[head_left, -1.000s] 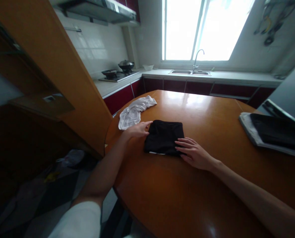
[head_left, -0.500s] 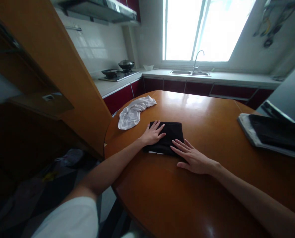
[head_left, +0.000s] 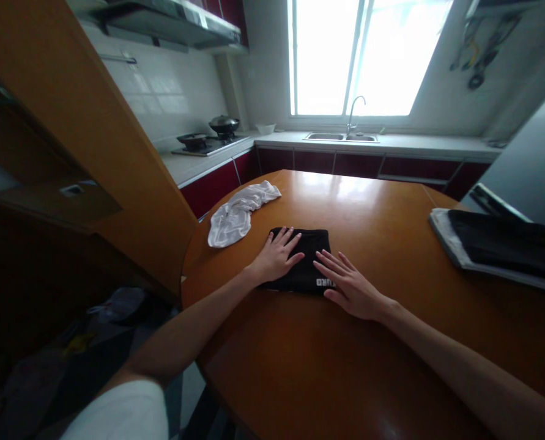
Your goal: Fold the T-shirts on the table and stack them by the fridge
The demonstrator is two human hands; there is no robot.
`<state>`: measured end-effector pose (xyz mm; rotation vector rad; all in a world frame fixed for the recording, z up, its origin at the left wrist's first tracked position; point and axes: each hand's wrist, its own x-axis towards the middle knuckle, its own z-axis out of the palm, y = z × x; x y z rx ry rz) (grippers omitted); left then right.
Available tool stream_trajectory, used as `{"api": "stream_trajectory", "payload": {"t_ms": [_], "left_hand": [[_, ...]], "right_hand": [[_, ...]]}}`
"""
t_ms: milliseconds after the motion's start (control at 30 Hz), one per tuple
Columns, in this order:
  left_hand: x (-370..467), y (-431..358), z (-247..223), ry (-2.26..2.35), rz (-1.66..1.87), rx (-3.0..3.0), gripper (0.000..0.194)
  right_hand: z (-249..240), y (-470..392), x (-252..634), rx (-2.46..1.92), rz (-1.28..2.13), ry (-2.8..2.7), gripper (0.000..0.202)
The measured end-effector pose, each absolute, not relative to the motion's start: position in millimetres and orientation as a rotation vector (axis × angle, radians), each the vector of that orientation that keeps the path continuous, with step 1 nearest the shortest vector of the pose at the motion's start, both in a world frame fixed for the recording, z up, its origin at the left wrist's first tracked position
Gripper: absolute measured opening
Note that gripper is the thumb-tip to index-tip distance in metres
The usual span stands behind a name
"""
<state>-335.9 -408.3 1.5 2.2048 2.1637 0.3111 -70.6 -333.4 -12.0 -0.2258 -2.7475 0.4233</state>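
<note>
A black folded garment (head_left: 309, 269) lies flat on the brown wooden table (head_left: 373, 244), with white lettering near its front right corner. My left hand (head_left: 276, 256) rests on its left part, fingers spread and palm down. Over its right edge lies my right hand (head_left: 348, 284), also flat with the fingers outstretched, partly covering the lettering. Neither hand grips the cloth. What kind of garment it is cannot be made out from the folded shape.
A crumpled white cloth (head_left: 241, 215) lies at the table's left edge. Folded black and white clothes (head_left: 501, 244) are stacked on the right. Beyond stand a stove with a lidded wok (head_left: 224, 125), a sink (head_left: 327, 137) and a white counter (head_left: 414, 143).
The white lettering on the garment's front right now shows, where it was not visible before. The whole scene has shifted slightly left in view. Both hands remain flat on the garment.
</note>
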Motion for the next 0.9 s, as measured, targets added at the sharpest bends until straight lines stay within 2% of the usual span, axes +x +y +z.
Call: {"api": "stream_trajectory", "payload": {"t_ms": [200,333,433,900], "left_hand": [[-347.5,-400.3,-5.7,2.171,0.325,2.103,0.068],[-378.0,-388.0,-2.4,2.539,0.576,1.816,0.058],[-400.3,-380.8,-2.1,2.701,0.504,1.573,0.053],[-406.4,-367.9,-11.3,2.640,0.480,1.524,0.040]], "right_hand": [[-21.8,-331.1,-74.1,-0.303,0.424,-2.825,0.069],[-24.0,-330.9,-73.3,-0.292,0.445,-2.807,0.065],[-23.4,-330.6,-73.1,-0.283,0.445,-2.800,0.064],[-22.3,-327.1,-78.5,-0.355,0.467,-2.418,0.038]]}}
